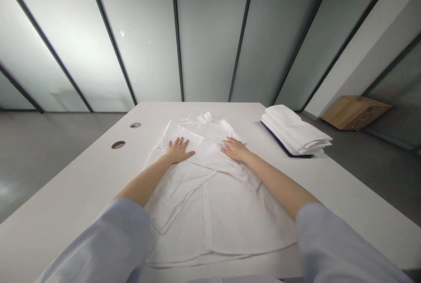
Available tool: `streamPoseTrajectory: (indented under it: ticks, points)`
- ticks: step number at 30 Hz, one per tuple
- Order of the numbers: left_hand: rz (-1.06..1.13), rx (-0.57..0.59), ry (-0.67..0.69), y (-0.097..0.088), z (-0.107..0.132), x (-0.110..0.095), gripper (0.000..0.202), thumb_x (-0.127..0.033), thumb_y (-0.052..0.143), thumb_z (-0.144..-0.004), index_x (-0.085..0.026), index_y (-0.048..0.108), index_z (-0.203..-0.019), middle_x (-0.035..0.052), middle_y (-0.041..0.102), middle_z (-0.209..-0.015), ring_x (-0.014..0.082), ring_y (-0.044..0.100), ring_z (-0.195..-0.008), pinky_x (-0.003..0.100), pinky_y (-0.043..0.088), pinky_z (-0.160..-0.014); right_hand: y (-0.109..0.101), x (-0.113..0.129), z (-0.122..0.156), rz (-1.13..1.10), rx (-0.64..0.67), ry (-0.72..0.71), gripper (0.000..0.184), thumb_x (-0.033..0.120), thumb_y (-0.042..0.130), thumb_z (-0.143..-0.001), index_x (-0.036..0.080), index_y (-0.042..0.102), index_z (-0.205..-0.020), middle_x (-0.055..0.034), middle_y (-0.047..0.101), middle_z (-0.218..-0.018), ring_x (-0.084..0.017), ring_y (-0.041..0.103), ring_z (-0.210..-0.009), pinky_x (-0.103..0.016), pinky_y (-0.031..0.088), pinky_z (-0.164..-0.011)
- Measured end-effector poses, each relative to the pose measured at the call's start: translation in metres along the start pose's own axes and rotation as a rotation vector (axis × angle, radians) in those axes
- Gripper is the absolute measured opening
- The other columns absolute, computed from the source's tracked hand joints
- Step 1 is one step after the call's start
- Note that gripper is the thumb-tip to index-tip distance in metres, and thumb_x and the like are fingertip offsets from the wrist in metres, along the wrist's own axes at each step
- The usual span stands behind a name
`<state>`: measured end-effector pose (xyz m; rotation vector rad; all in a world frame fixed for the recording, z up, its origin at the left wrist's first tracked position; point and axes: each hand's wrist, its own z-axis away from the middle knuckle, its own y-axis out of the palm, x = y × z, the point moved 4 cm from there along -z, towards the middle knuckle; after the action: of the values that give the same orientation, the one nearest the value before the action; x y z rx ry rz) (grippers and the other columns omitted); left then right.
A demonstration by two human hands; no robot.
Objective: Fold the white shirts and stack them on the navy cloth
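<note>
A white shirt (210, 195) lies spread on the white table (66, 195), collar at the far end and its sleeves folded across the body. My left hand (178, 150) rests flat on the shirt's upper left part, fingers stretched out. My right hand (236, 148) lies flat on the upper right part, over a folded sleeve, fingers also extended. Neither hand holds anything. Both forearms are bare, with light blue sleeves near the camera.
A stack of folded white garments (294, 130) sits on a dark board at the table's far right. Two round cable holes (118, 144) are at the left. Glass wall panels stand behind; a wooden cabinet (355, 111) sits on the floor at right.
</note>
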<state>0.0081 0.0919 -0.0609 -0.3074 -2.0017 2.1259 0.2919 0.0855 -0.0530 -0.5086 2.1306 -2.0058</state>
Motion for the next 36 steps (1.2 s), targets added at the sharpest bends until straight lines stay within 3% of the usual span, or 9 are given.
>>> streamPoseTrajectory:
  ticks: [7,12,15,19,22,25,28,32,36]
  points:
    - [-0.014,0.006,0.03,-0.006,0.014,-0.01,0.083,-0.074,0.026,-0.085,-0.02,0.028,-0.149,0.0184,0.021,-0.156,0.0358,0.021,-0.142,0.058,0.021,-0.108,0.011,0.013,0.016,0.098,0.068,0.018,0.056,0.056,0.039,-0.093,0.021,0.047,-0.137,-0.016,0.04,-0.147,-0.03,0.038,-0.135,-0.044,0.033,-0.106]
    - [-0.044,0.008,0.026,-0.022,0.02,-0.014,0.063,-0.064,0.024,-0.091,-0.022,0.052,-0.128,0.014,0.057,-0.132,0.0292,0.052,-0.122,0.05,0.029,-0.105,-0.004,0.02,0.024,0.086,0.162,-0.024,0.046,0.058,0.053,-0.084,0.021,0.068,-0.106,-0.0169,0.067,-0.111,-0.033,0.063,-0.103,-0.044,0.045,-0.089]
    - [-0.111,0.024,-0.004,-0.034,0.009,-0.013,0.052,-0.054,0.028,-0.094,-0.019,0.058,-0.119,0.0121,0.068,-0.111,0.0255,0.06,-0.11,0.044,0.033,-0.103,-0.016,0.016,0.011,0.079,0.188,0.016,0.041,0.058,0.057,-0.081,0.022,0.071,-0.095,-0.0141,0.071,-0.097,-0.03,0.067,-0.094,-0.039,0.048,-0.08]
    - [-0.11,-0.049,-0.05,-0.038,-0.014,-0.012,0.047,-0.047,0.03,-0.094,-0.02,0.056,-0.124,0.0121,0.063,-0.123,0.0264,0.055,-0.117,0.041,0.038,-0.098,-0.024,0.009,-0.018,0.078,0.099,0.102,0.039,0.049,0.051,-0.087,0.023,0.067,-0.111,-0.0125,0.069,-0.111,-0.028,0.063,-0.103,-0.037,0.047,-0.084]
    - [-0.061,-0.175,-0.041,-0.028,-0.027,-0.012,0.054,-0.05,0.03,-0.094,-0.022,0.043,-0.138,0.0118,0.043,-0.146,0.028,0.037,-0.135,0.043,0.03,-0.107,-0.016,0.012,-0.036,0.041,0.025,0.061,0.044,0.042,0.045,-0.091,0.02,0.057,-0.128,-0.0127,0.056,-0.135,-0.027,0.051,-0.124,-0.035,0.041,-0.099]
    - [-0.007,-0.106,-0.042,-0.008,-0.036,-0.01,0.064,-0.056,0.027,-0.093,-0.02,0.033,-0.145,0.0127,0.027,-0.155,0.03,0.023,-0.142,0.045,0.021,-0.112,0.002,0.014,-0.043,0.021,0.017,0.079,0.053,0.044,0.039,-0.094,0.016,0.045,-0.139,-0.014,0.037,-0.15,-0.027,0.034,-0.138,-0.038,0.03,-0.109]
    - [0.022,-0.022,-0.06,0.005,-0.037,-0.008,0.07,-0.06,0.021,-0.092,-0.017,0.028,-0.148,0.0148,0.021,-0.157,0.0319,0.018,-0.144,0.047,0.019,-0.113,0.015,0.015,-0.04,0.021,0.058,0.131,0.056,0.047,0.032,-0.096,0.018,0.039,-0.143,-0.0136,0.03,-0.154,-0.028,0.027,-0.141,-0.042,0.025,-0.112]
    - [-0.013,-0.013,-0.044,0.004,-0.025,-0.011,0.071,-0.058,0.019,-0.093,-0.014,0.027,-0.148,0.0186,0.021,-0.156,0.0341,0.019,-0.143,0.05,0.021,-0.111,0.017,0.021,-0.026,0.026,0.102,0.139,0.059,0.049,0.029,-0.097,0.016,0.035,-0.146,-0.0146,0.025,-0.155,-0.03,0.023,-0.142,-0.043,0.022,-0.113]
    - [-0.071,0.032,0.003,-0.009,-0.005,-0.016,0.069,-0.061,0.026,-0.091,-0.015,0.037,-0.142,0.021,0.038,-0.147,0.0363,0.038,-0.134,0.05,0.033,-0.102,0.007,0.039,-0.003,0.059,0.085,0.107,0.057,0.049,0.034,-0.095,0.016,0.042,-0.141,-0.0172,0.035,-0.15,-0.032,0.033,-0.137,-0.044,0.027,-0.109]
